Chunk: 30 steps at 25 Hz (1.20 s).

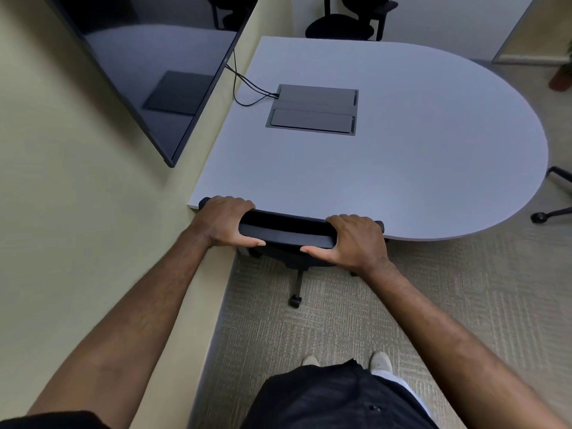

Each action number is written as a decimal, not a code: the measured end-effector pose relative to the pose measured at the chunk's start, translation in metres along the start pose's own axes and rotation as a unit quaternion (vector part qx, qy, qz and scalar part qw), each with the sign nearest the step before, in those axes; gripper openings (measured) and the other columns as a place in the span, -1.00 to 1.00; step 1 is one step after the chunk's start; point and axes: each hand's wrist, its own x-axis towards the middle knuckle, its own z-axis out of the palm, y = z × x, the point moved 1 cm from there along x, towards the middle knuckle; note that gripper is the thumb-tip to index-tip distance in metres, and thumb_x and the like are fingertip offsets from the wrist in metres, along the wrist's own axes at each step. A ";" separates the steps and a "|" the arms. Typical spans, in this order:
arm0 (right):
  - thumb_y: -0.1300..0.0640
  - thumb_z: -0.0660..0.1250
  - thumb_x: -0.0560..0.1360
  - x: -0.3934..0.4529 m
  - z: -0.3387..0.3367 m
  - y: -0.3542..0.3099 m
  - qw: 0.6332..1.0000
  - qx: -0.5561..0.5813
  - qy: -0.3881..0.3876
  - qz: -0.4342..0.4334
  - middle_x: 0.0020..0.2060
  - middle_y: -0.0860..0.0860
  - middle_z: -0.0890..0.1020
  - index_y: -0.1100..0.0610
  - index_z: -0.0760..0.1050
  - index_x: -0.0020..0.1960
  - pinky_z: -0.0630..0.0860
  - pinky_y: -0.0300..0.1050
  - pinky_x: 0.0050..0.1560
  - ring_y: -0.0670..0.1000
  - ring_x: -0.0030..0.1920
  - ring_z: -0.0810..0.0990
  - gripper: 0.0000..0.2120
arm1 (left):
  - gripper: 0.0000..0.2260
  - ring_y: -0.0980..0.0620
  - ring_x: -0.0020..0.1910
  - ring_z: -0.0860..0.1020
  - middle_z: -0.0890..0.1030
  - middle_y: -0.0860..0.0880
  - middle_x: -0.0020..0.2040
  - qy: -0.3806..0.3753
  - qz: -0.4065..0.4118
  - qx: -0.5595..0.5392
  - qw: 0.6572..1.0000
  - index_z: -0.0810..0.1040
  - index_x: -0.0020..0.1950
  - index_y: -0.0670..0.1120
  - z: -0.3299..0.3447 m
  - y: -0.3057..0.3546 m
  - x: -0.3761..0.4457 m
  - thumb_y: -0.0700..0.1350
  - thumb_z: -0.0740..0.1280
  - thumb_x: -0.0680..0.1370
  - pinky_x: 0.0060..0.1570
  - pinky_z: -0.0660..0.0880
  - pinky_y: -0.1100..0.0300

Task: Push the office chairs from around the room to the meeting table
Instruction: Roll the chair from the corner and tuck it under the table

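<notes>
Both hands [227,221] [356,239] grip the chair back [288,230] at the meeting table [402,150].

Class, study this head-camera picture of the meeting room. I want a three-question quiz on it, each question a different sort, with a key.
1. True or false: both hands grip the top of the office chair's backrest.
2. Multiple choice: the flush cable box in the meeting table is (A) lid closed, cables entering it, (B) lid raised, (C) covered by a laptop.
3. Fill in: a second chair stands at the table's ___ side.

Key: 1 true, left hand and right hand; 2 A; 3 far.
</notes>
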 end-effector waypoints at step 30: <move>-0.65 0.10 0.47 -0.034 -0.006 0.023 0.999 0.028 -0.024 0.019 0.25 -0.01 0.67 0.04 0.51 0.43 0.44 0.11 0.34 0.10 0.24 0.62 -0.10 | -0.12 -0.11 0.36 0.53 0.58 -0.02 0.39 0.009 -0.045 -0.028 0.999 0.46 0.48 -0.01 0.003 0.081 -0.014 0.61 0.16 0.42 0.38 0.36 -0.12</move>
